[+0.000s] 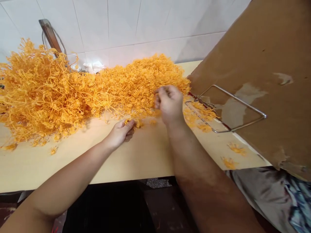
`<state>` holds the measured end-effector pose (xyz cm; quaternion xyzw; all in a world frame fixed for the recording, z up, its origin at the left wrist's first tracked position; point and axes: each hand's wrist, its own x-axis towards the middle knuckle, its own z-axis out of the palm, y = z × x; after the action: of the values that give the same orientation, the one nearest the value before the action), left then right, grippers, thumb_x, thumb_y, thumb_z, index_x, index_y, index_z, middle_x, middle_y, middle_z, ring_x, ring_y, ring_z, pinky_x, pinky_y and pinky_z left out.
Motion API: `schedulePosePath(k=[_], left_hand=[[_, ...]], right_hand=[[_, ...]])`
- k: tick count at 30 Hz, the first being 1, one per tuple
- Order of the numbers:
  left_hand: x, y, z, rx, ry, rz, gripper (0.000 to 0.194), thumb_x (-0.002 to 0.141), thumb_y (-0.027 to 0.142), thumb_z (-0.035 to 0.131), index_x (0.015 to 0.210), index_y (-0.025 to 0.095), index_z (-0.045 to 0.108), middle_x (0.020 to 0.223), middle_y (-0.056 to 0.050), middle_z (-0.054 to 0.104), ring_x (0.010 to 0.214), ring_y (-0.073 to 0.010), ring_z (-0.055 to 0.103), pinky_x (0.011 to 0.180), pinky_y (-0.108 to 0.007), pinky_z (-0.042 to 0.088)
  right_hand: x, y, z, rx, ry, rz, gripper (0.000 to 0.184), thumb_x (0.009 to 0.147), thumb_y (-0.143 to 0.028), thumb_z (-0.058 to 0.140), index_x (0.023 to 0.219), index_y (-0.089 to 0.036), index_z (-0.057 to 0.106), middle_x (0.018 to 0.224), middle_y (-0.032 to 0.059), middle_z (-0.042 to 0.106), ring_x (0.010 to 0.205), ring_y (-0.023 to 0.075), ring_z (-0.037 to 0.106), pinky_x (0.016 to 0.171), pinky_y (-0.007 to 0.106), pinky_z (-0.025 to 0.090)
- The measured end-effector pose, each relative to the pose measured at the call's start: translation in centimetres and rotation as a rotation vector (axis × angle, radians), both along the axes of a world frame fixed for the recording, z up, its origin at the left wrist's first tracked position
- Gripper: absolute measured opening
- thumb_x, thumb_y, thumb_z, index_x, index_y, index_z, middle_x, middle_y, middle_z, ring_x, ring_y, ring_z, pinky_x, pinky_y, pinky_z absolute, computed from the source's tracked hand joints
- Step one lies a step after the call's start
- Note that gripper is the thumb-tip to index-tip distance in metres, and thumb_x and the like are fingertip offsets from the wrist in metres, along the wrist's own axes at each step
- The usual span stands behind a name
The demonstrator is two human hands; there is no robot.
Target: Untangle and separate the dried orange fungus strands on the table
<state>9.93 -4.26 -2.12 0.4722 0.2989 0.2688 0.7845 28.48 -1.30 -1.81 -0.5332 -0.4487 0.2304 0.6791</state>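
Note:
My left hand (122, 131) is closed just above the tabletop, thumb pressed over its curled fingers. It pinches a few orange plastic flower pieces (138, 124), thin and spidery, which poke out past the thumb. My right hand (172, 103) is at the near edge of a long pile of the same orange pieces (143, 76). Its fingers are bent in and closed, and what lies between them cannot be made out. To the left, a taller tangled heap of orange stems and sprigs (46, 94) joins the pile.
A large brown cardboard sheet (264, 58) leans at the right, with a bent metal wire frame (239, 99) against it. Loose orange pieces (236, 149) lie scattered on the pale tabletop (145, 158). White tiled wall (126, 26) stands behind, with a wooden-handled tool (50, 35) near it.

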Motion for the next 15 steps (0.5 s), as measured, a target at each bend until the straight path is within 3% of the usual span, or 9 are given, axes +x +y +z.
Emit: schedulePosePath(k=[4,6,11,15], left_hand=[[0.0,0.7,0.4,-0.065,-0.071,0.073,0.030,0.087,0.040,0.036,0.068,0.016,0.036,0.049,0.007,0.026,0.037,-0.0017,0.023,0.040,-0.015,0.013],[-0.1,0.9,0.5,-0.126,-0.082,0.112,0.034,0.088,0.045,0.031,0.069,0.017,0.037,0.050,0.007,0.028,0.037,-0.0027,0.025,0.040,-0.015,0.015],[-0.2,1.0,0.3,-0.160,-0.115,0.148,0.034,0.085,0.047,0.036,0.072,0.016,0.042,0.052,0.005,0.034,0.039,-0.0035,0.029,0.041,-0.016,0.020],[-0.2,1.0,0.0,-0.147,-0.124,0.165,0.030,0.085,0.044,0.040,0.076,0.015,0.045,0.057,0.003,0.041,0.040,-0.0029,0.032,0.041,-0.015,0.022]], right_hand=[[-3.4,-1.6,1.2,-0.192,0.016,0.485,0.042,0.073,-0.059,0.051,0.065,-0.019,0.045,0.047,-0.0073,0.028,0.039,0.0042,0.024,0.039,0.020,0.016],[-4.0,-2.2,1.4,-0.270,-0.032,0.605,0.049,0.069,-0.066,0.051,0.062,-0.018,0.043,0.047,-0.0077,0.026,0.040,0.0035,0.023,0.039,0.020,0.015],[-4.5,-3.0,1.3,-0.328,-0.273,0.661,0.045,0.060,-0.057,0.066,0.067,-0.017,0.046,0.057,-0.0035,0.044,0.051,0.0068,0.040,0.046,0.022,0.030],[-4.5,-3.0,1.2,-0.277,-0.327,0.637,0.034,0.066,-0.047,0.066,0.071,-0.017,0.051,0.068,0.0005,0.054,0.063,0.0115,0.049,0.056,0.025,0.038]])
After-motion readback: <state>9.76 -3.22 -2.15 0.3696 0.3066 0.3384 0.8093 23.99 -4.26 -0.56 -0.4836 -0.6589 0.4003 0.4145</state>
